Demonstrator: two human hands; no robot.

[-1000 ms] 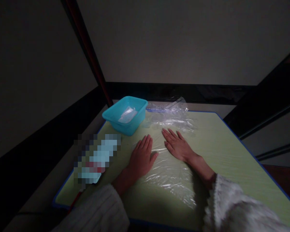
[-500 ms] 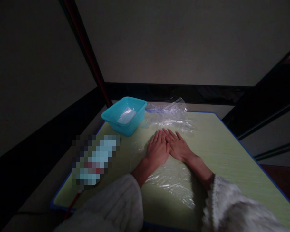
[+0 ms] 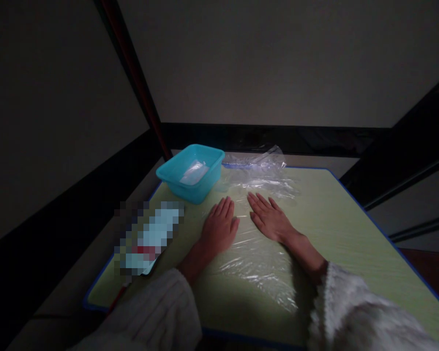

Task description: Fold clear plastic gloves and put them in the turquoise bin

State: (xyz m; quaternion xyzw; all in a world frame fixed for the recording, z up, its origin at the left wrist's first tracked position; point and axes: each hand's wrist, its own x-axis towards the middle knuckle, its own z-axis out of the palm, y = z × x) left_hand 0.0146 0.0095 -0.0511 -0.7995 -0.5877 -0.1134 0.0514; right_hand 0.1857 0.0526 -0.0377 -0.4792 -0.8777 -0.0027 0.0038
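A thin, clear plastic bag point(image 3: 258, 265) lies spread on the table, wrinkled and shiny toward the near side. My left hand point(image 3: 219, 225) rests palm down at its left edge, fingers stretched out and pointing away from me. Opposite it, my right hand point(image 3: 269, 217) lies flat on the plastic, fingers slightly spread. A strip of the plastic shows between the two hands. Beyond my fingertips sits more crumpled clear plastic point(image 3: 263, 170), standing up a little at the back; whether it joins the near sheet I cannot tell.
A turquoise plastic basin point(image 3: 208, 187) stands at the table's back left with a clear plastic packet point(image 3: 194, 173) inside. Left of my left hand lies a pixelated device point(image 3: 155, 234) with a red cable point(image 3: 117, 297). The yellow-green table point(image 3: 344, 239) has a blue edge; walls rise behind and left.
My hands were together, the left overlapping the right. My left hand has slid left, opening a gap over the plastic. My right hand has hardly moved. The view has shifted slightly.
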